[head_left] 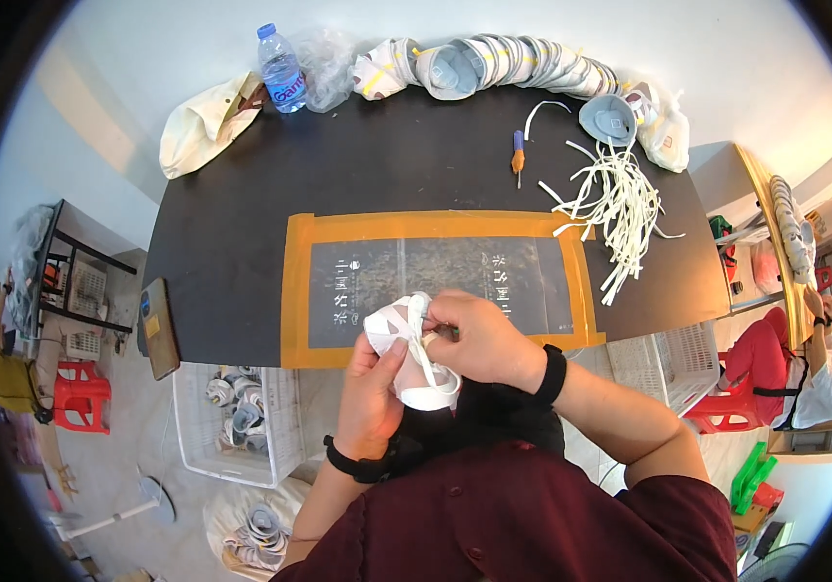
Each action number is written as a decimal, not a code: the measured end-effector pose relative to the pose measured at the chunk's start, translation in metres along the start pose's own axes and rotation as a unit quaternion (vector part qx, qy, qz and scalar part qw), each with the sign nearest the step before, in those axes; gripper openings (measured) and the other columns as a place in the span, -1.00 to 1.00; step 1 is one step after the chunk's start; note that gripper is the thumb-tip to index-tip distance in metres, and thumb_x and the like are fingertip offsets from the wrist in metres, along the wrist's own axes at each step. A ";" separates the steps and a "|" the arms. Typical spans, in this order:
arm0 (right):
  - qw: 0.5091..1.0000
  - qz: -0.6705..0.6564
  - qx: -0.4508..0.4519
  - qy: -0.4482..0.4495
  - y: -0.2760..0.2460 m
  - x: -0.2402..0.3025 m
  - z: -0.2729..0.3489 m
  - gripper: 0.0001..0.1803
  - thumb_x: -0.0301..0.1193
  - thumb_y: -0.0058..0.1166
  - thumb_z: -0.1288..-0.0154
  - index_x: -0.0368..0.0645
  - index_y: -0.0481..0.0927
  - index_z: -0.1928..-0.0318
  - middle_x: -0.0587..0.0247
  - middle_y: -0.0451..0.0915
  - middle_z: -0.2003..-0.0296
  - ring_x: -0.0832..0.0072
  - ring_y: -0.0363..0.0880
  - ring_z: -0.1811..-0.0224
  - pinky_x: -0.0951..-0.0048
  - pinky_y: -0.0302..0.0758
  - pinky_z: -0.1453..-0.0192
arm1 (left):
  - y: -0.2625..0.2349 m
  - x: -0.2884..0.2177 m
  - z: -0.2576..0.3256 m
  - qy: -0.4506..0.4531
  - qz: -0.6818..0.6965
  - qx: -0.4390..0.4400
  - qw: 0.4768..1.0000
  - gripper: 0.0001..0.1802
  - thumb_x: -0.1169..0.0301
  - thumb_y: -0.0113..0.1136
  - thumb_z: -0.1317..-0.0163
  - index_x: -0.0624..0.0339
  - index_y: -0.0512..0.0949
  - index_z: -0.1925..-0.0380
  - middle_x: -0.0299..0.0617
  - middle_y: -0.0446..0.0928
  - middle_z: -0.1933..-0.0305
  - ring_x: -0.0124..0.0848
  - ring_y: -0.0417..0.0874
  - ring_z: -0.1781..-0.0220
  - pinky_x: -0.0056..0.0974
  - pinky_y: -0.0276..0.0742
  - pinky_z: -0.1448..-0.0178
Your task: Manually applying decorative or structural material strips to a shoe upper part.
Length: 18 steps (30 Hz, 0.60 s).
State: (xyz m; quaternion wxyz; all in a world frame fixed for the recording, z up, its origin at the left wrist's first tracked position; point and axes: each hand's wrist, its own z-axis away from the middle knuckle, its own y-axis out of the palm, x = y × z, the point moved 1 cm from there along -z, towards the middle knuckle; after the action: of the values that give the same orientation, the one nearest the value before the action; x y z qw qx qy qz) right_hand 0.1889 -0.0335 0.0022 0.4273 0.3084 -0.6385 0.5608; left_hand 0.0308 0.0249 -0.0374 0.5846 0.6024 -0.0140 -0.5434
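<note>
From my head view, my left hand [372,393] is clamping a small white shoe-shaped piece [420,376] over the near edge of the black tabletop [231,233], probably steadying it while my right hand [479,335] is pinching its narrow band. Flat off-white strips [629,209] are lying ahead, presumably for easy reach. The piece is looking pale, rounded and open-sided.

Open lane: the dark tabletop [367,160] between the taped sheet [440,276] and the back row of stacked pieces [522,66]. Obstacles: left hand [369,393], right hand [479,335] and white strapped piece [421,378], near edge; slim tool [519,153] and heaped strips [621,209], right; phone [157,325], left.
</note>
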 end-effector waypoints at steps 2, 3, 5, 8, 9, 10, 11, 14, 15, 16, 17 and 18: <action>0.991 0.089 -0.091 -0.027 0.000 0.006 0.000 -0.87 -0.42 0.14 -0.07 -0.21 0.57 0.38 0.08 0.55 0.36 0.13 0.59 0.31 0.25 0.54 0.23 | -0.002 0.000 0.000 0.016 -0.002 0.014 1.000 -0.65 0.53 0.08 -0.37 0.23 0.40 -0.14 -0.13 0.51 -0.16 -0.34 0.55 -0.17 -0.17 0.48 -0.27; 0.992 0.089 -0.091 -0.026 -0.005 0.004 0.000 -0.87 -0.42 0.14 -0.07 -0.21 0.57 0.38 0.08 0.55 0.36 0.13 0.59 0.31 0.25 0.54 0.23 | -0.003 -0.001 0.001 0.034 -0.005 0.029 0.999 -0.64 0.53 0.09 -0.36 0.23 0.40 -0.15 -0.13 0.50 -0.18 -0.33 0.54 -0.19 -0.15 0.46 -0.29; 0.971 0.164 -0.171 0.009 -0.028 -0.007 -0.002 -0.89 -0.42 0.12 -0.08 -0.19 0.56 0.39 0.12 0.55 0.36 0.13 0.59 0.30 0.22 0.54 0.23 | -0.008 -0.006 0.004 0.042 -0.007 0.021 0.999 -0.62 0.53 0.11 -0.35 0.23 0.40 -0.16 -0.12 0.50 -0.20 -0.33 0.53 -0.20 -0.15 0.44 -0.31; 0.963 0.194 -0.182 0.039 -0.051 -0.017 0.006 -0.90 -0.42 0.11 -0.09 -0.17 0.57 0.39 0.15 0.55 0.34 0.18 0.60 0.32 0.24 0.54 0.23 | -0.010 -0.006 0.005 0.057 -0.016 0.012 0.998 -0.60 0.52 0.14 -0.33 0.24 0.41 -0.17 -0.11 0.50 -0.21 -0.31 0.51 -0.23 -0.16 0.41 -0.34; 0.963 0.195 -0.182 0.040 -0.049 -0.018 0.008 -0.90 -0.42 0.11 -0.09 -0.17 0.57 0.39 0.15 0.55 0.34 0.18 0.60 0.32 0.24 0.54 0.23 | -0.009 -0.005 0.005 0.060 -0.020 0.022 0.998 -0.60 0.52 0.14 -0.33 0.25 0.41 -0.17 -0.11 0.50 -0.21 -0.31 0.51 -0.22 -0.17 0.41 -0.33; 0.975 0.174 -0.140 0.015 -0.044 -0.018 0.011 -0.90 -0.43 0.11 -0.10 -0.16 0.57 0.35 0.14 0.55 0.32 0.18 0.59 0.33 0.25 0.54 0.23 | -0.008 -0.004 0.005 0.063 -0.024 0.031 0.997 -0.60 0.52 0.13 -0.33 0.25 0.41 -0.16 -0.11 0.50 -0.20 -0.32 0.52 -0.22 -0.17 0.41 -0.33; 0.984 0.152 -0.097 -0.011 -0.040 -0.019 0.014 -0.88 -0.44 0.11 -0.11 -0.15 0.58 0.30 0.14 0.54 0.29 0.19 0.59 0.33 0.27 0.55 0.23 | -0.009 -0.005 0.005 0.062 -0.024 0.031 0.997 -0.60 0.52 0.13 -0.33 0.25 0.41 -0.16 -0.11 0.50 -0.20 -0.32 0.52 -0.22 -0.17 0.41 -0.33; 0.991 0.078 -0.107 -0.012 -0.027 0.005 0.016 -0.80 -0.45 0.12 -0.12 -0.14 0.58 0.19 0.13 0.52 0.24 0.20 0.58 0.33 0.29 0.55 0.23 | -0.010 -0.008 0.005 0.054 -0.018 0.030 0.998 -0.61 0.51 0.13 -0.34 0.26 0.41 -0.16 -0.11 0.51 -0.20 -0.33 0.52 -0.21 -0.19 0.41 -0.32; 0.990 0.082 -0.110 -0.042 -0.027 0.009 0.016 -0.75 -0.45 0.15 -0.13 -0.13 0.56 0.12 0.14 0.50 0.18 0.19 0.58 0.33 0.29 0.55 0.24 | -0.010 -0.009 0.005 0.051 -0.021 0.029 0.998 -0.61 0.52 0.13 -0.34 0.27 0.41 -0.16 -0.12 0.51 -0.19 -0.34 0.53 -0.20 -0.19 0.42 -0.31; 0.990 0.081 -0.108 -0.043 -0.027 0.015 0.017 -0.75 -0.45 0.15 -0.13 -0.13 0.56 0.12 0.14 0.50 0.18 0.19 0.58 0.33 0.29 0.55 0.24 | -0.010 -0.010 0.006 0.047 -0.025 0.028 0.998 -0.61 0.52 0.13 -0.34 0.27 0.41 -0.16 -0.12 0.51 -0.18 -0.35 0.53 -0.20 -0.20 0.42 -0.31; 0.982 0.101 -0.129 -0.089 -0.025 0.024 0.018 -0.75 -0.44 0.17 -0.11 -0.11 0.57 0.14 0.16 0.50 0.19 0.19 0.58 0.34 0.28 0.56 0.24 | -0.010 -0.011 0.006 0.048 -0.025 0.027 0.998 -0.61 0.52 0.13 -0.34 0.27 0.41 -0.16 -0.12 0.51 -0.18 -0.35 0.53 -0.20 -0.20 0.42 -0.31; 0.972 0.119 -0.149 -0.134 -0.024 0.031 0.020 -0.75 -0.43 0.20 -0.09 -0.08 0.57 0.16 0.18 0.49 0.19 0.18 0.58 0.35 0.26 0.56 0.24 | -0.010 -0.009 0.007 0.047 -0.034 0.028 0.998 -0.61 0.52 0.11 -0.34 0.24 0.41 -0.17 -0.12 0.50 -0.20 -0.34 0.52 -0.21 -0.18 0.41 -0.32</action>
State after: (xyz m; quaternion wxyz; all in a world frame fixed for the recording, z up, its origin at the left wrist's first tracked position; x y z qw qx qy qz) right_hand 0.1918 -0.0551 0.0404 0.3089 0.2358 -0.7984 0.4599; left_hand 0.0165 0.0296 -0.0367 0.5491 0.6432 0.0186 -0.5333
